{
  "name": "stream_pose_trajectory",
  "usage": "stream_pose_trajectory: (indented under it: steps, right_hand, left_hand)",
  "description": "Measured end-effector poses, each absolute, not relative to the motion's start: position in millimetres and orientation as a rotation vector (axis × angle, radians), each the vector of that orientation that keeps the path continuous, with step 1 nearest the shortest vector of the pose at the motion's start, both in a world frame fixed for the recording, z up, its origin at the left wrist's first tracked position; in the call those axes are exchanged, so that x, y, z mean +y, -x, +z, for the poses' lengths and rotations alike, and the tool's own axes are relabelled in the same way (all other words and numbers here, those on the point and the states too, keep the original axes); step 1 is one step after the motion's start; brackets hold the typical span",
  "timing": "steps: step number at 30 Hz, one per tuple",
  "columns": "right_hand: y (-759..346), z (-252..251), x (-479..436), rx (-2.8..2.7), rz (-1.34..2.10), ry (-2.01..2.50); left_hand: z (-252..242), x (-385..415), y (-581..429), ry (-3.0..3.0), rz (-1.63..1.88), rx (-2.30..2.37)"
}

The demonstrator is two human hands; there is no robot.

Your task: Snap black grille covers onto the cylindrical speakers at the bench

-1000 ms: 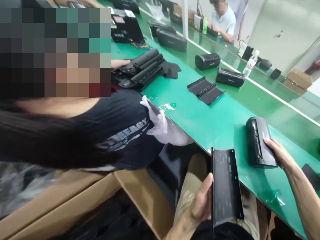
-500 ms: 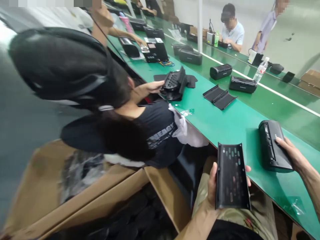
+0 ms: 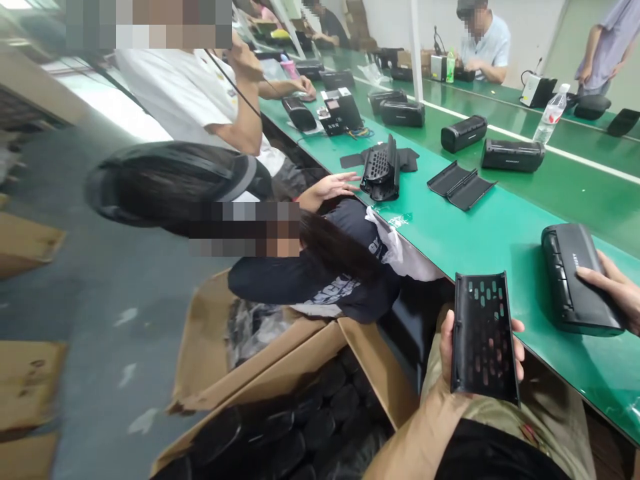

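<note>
My left hand [image 3: 447,353] grips a black plastic cover panel [image 3: 483,360], curved and pierced with rows of slots, above my lap at the bench edge. The thumb is on its left side and fingertips curl round the right edge. On the green bench [image 3: 530,257], my right hand [image 3: 615,290] holds a black rounded housing [image 3: 575,287] with pale lettering. Its thumb lies on top; the other fingers are partly hidden at the far side. Farther up the bench lie two joined black cover panels [image 3: 463,185].
Beside me on the left sits a co-worker [image 3: 320,280], one hand near an opened black unit [image 3: 381,170]. An open carton [image 3: 295,413] of black parts stands low at my left. Across the bench are finished-looking black units [image 3: 513,155] and a water bottle [image 3: 551,117].
My view has swung left, so the bench and both hands appear farther right. Both hands keep their holds. The co-worker's hand has come slightly away from the opened black unit.
</note>
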State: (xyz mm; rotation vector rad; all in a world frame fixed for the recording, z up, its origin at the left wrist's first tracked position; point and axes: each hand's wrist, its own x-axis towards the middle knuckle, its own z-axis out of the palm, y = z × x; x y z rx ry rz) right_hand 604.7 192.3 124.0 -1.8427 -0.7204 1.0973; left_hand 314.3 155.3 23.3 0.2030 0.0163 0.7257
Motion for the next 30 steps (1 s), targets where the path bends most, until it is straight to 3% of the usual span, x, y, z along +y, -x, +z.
stream_pose_trajectory:
  steps: [8, 22, 30]
  right_hand:
    - [-601.2, 120.7, 188.0, -0.74, 1.07, 1.814]
    - [-540.4, 207.3, 117.6, -0.864, 1.011, 1.782]
    - [-556.4, 188.8, 116.5, -0.81, 0.98, 1.823]
  left_hand:
    - [42.8, 157.2, -316.9, -0.182, 0.724, 0.081]
    - [46.2, 158.5, -335.0, -0.175, 0.768, 0.072]
    - [41.7, 154.8, -338.4, -0.079, 0.813, 0.13]
